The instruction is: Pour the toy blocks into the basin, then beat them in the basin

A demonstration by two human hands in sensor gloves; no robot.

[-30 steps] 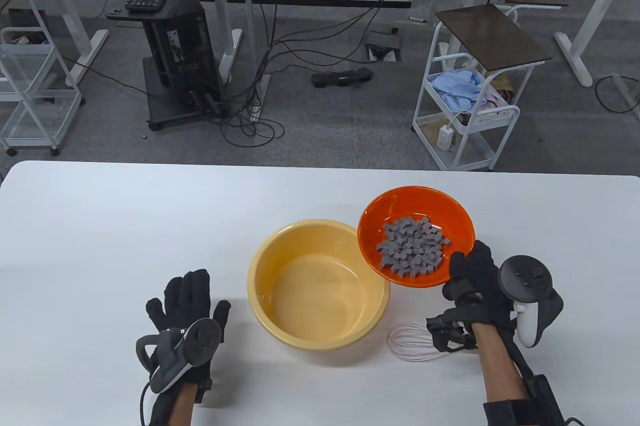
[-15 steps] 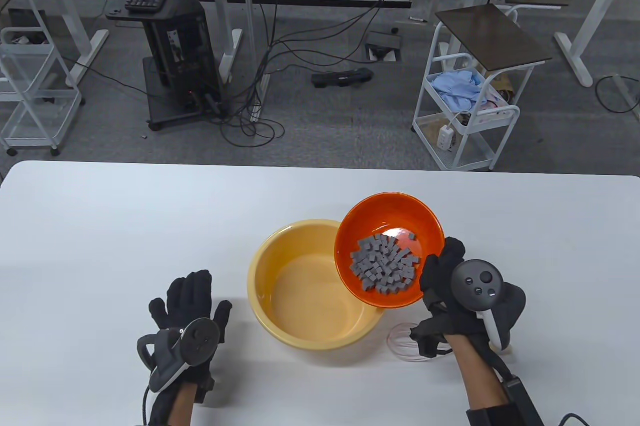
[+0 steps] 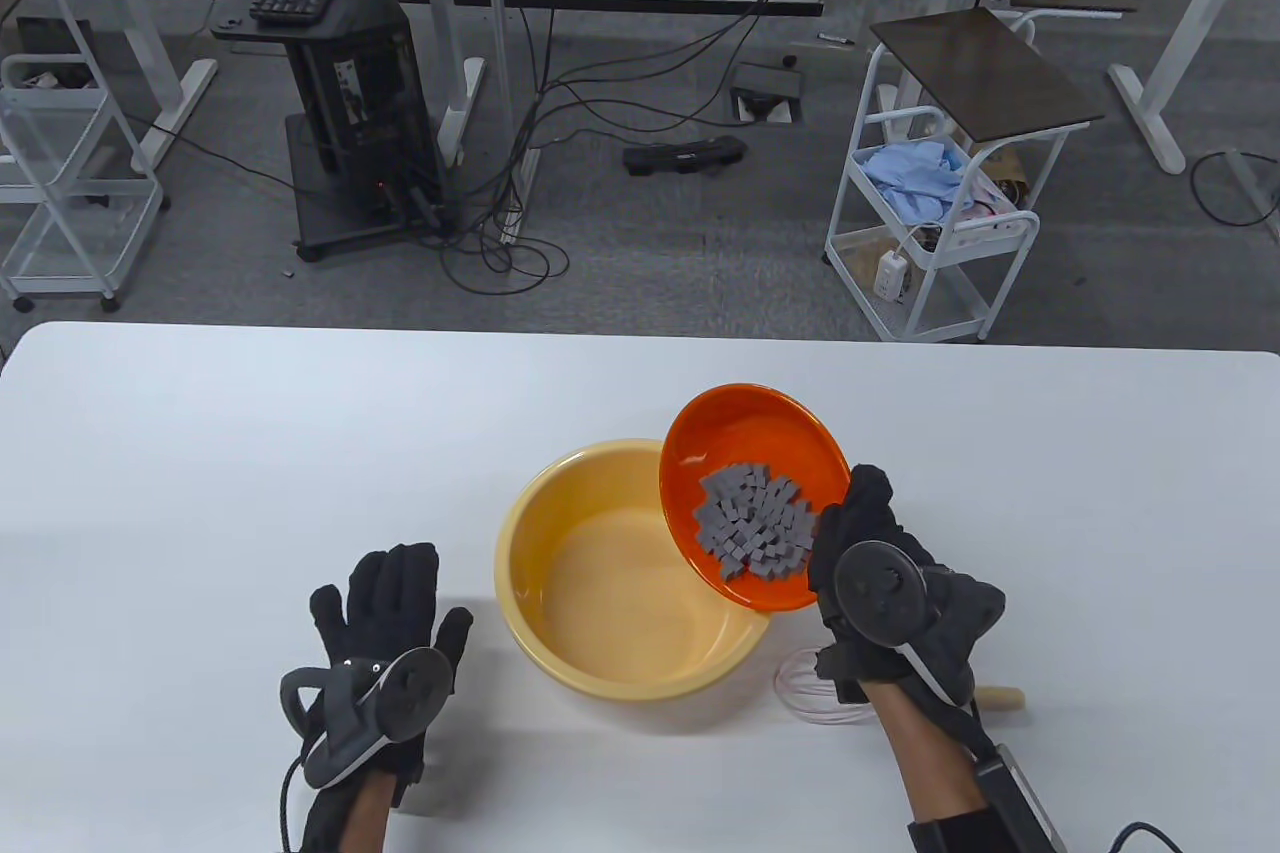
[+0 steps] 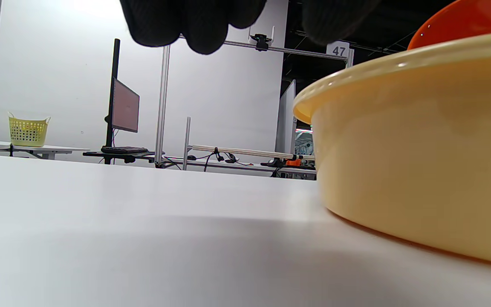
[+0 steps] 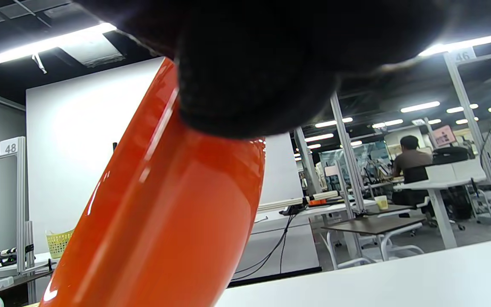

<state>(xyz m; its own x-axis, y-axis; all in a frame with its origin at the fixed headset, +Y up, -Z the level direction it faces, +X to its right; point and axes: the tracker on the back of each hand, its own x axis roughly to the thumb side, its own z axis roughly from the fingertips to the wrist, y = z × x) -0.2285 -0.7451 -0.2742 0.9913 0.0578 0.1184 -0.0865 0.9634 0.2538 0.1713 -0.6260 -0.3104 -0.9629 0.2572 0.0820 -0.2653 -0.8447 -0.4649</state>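
Observation:
My right hand [image 3: 850,518] grips the near right rim of an orange bowl [image 3: 745,428] and holds it tilted to the left over the right edge of the yellow basin [image 3: 560,533]. Several small grey toy blocks [image 3: 752,523] are piled against the bowl's lower side, still inside it. The basin stands on the white table and holds nothing. In the right wrist view the bowl's orange outside [image 5: 164,221] fills the left half under my glove. My left hand [image 3: 390,593] lies flat on the table left of the basin, fingers straight. The left wrist view shows the basin wall [image 4: 420,149] close by.
A wire whisk [image 3: 800,688] with a wooden handle [image 3: 1000,696] lies on the table under my right wrist, just right of the basin. The white table [image 3: 250,453] stretches wide to the left and back. Carts and desks stand on the floor beyond.
My right hand has carried the orange bowl leftward over the basin's rim and tipped it more steeply. The blocks have slid to the bowl's lower side. The left hand has barely shifted.

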